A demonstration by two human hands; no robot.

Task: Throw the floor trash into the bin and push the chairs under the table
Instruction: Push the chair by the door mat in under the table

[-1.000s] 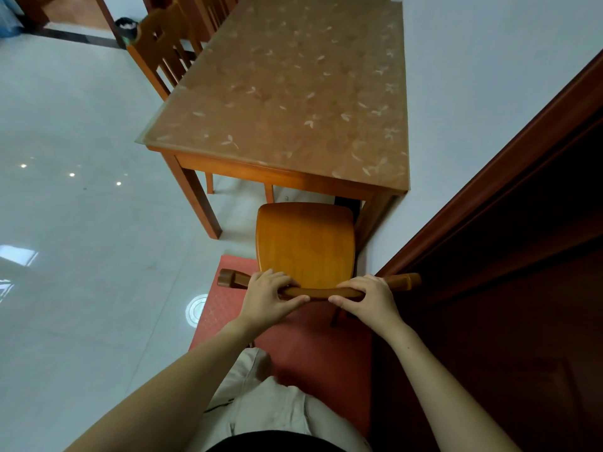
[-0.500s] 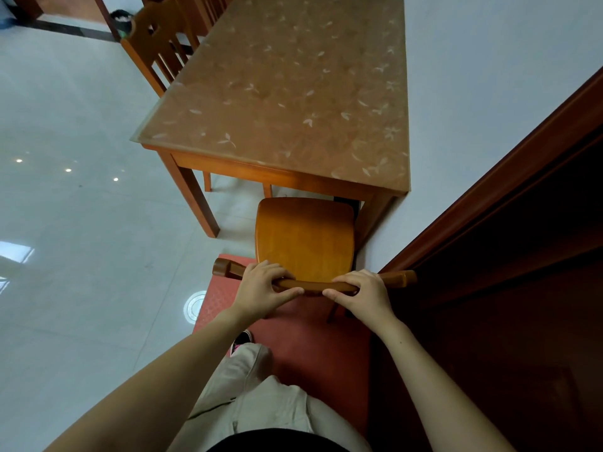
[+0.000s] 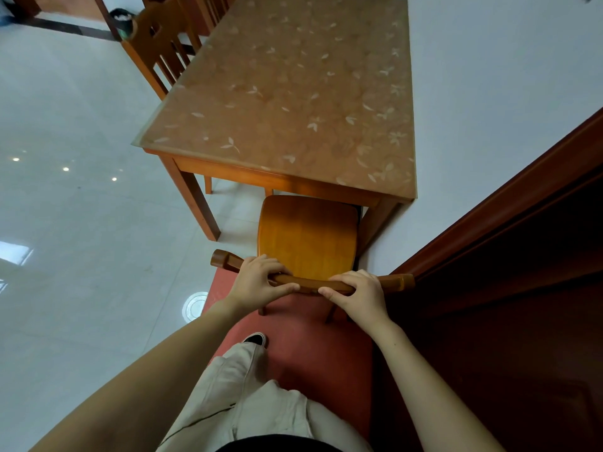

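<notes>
A wooden chair [image 3: 306, 236] stands right in front of me at the near end of the table [image 3: 293, 93]. Its orange seat front just reaches under the table's near edge. My left hand [image 3: 257, 283] grips the left part of the chair's curved top rail, fingers over it and thumb along its near side. My right hand [image 3: 357, 293] grips the rail's right part the same way. The table has a brown leaf-patterned top and orange wooden legs. A dark bin [image 3: 122, 22] with something white inside stands on the floor at the far left.
A second wooden chair [image 3: 161, 48] stands at the table's left side, farther back. The table's right edge runs along a white wall [image 3: 489, 93]. A dark red wooden door frame [image 3: 509, 207] is close on my right. I stand on a red mat [image 3: 313, 350]; glossy white floor [image 3: 81, 223] stretches left.
The chair has slid a little forward, its seat now reaching the table's edge. Both hands keep their grip on the rail. My foot has stepped forward onto the mat.
</notes>
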